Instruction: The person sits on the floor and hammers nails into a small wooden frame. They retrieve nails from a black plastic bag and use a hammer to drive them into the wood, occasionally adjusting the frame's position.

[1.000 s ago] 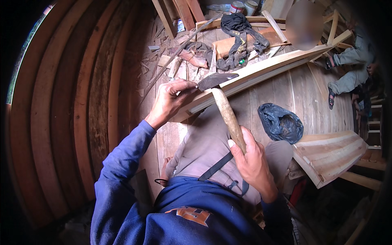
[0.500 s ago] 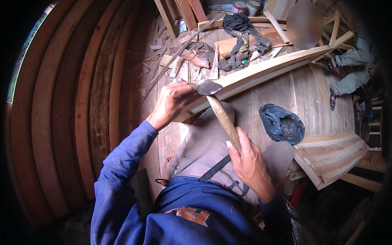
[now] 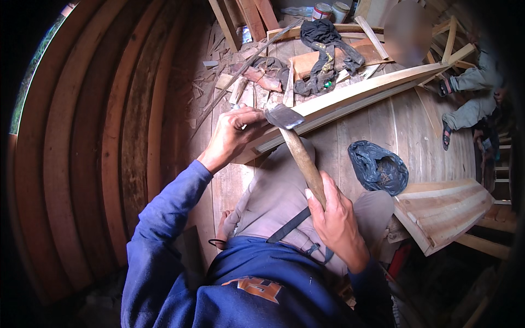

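Observation:
My right hand [image 3: 337, 221] is wrapped round the wooden handle of a hatchet [image 3: 302, 158]. Its dark, wedge-shaped metal head is raised over the near end of a long pale wooden beam [image 3: 339, 101]. Close to the head's left side, my left hand [image 3: 232, 134] is closed in a pinch at that same end of the beam. Whatever sits between its fingertips is too small and hidden to name. The beam slants away to the far right, passing across my knee.
A black plastic bag [image 3: 378, 167] lies on the plank floor to the right, near a slatted wood panel [image 3: 443, 210]. Beyond the beam are wood scraps, a dark cloth [image 3: 320, 35] and paint cans [image 3: 340, 11]. Another person's sandaled foot [image 3: 447, 135] rests at the right.
The hatchet head has turned slightly and shifted a little to the right, with my right hand following. My left hand keeps its pinch in nearly the same place.

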Available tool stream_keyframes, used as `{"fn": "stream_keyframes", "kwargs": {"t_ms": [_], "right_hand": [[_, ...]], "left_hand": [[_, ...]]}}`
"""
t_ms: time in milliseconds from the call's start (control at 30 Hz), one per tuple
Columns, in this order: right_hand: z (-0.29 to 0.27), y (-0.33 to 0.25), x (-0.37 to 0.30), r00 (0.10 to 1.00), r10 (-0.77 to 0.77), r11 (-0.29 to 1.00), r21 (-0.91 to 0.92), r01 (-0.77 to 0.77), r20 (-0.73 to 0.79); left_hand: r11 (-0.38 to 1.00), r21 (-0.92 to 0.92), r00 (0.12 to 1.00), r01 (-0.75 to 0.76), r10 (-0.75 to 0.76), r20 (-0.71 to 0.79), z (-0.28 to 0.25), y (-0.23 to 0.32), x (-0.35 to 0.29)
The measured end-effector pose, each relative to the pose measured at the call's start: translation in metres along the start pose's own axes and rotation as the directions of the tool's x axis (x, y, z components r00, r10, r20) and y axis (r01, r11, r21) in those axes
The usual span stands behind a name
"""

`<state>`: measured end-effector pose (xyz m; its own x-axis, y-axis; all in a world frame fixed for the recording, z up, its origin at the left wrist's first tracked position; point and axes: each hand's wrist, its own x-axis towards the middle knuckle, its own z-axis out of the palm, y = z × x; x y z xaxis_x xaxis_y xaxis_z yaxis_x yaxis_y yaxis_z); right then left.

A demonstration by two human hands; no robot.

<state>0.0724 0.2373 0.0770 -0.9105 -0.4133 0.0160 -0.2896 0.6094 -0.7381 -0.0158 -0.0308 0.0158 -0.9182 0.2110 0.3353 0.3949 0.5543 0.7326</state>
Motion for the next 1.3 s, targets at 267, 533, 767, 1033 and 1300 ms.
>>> {"fn": "stream_keyframes", "kwargs": {"t_ms": [267, 533, 767, 1033, 1300], "right_hand": [[-0.008, -0.008, 0.007, 0.999, 0.016, 1.0, 0.018, -0.017, 0.034], [-0.016, -0.013, 0.013, 0.997, 0.038, 0.999, -0.031, -0.037, 0.064], [-0.021, -0.016, 0.018, 0.991, 0.067, 0.996, -0.071, -0.059, 0.114], [-0.033, -0.032, 0.017, 0.999, -0.028, 0.999, -0.025, 0.029, 0.037], [-0.029, -0.021, 0.021, 0.991, 0.047, 0.997, -0.064, -0.04, 0.122]], "left_hand": [[0.995, -0.063, 0.997, 0.075, -0.076, -0.009, 0.002, 0.001, 0.0], [0.99, -0.081, 0.993, 0.115, -0.114, 0.017, 0.0, 0.0, 0.001], [0.985, -0.095, 0.989, 0.144, -0.142, 0.028, 0.001, 0.002, 0.0], [0.962, -0.203, 0.981, 0.183, -0.167, 0.094, -0.003, -0.001, 0.001], [0.905, -0.141, 0.894, 0.4, -0.353, 0.275, -0.01, 0.007, -0.006]]}}
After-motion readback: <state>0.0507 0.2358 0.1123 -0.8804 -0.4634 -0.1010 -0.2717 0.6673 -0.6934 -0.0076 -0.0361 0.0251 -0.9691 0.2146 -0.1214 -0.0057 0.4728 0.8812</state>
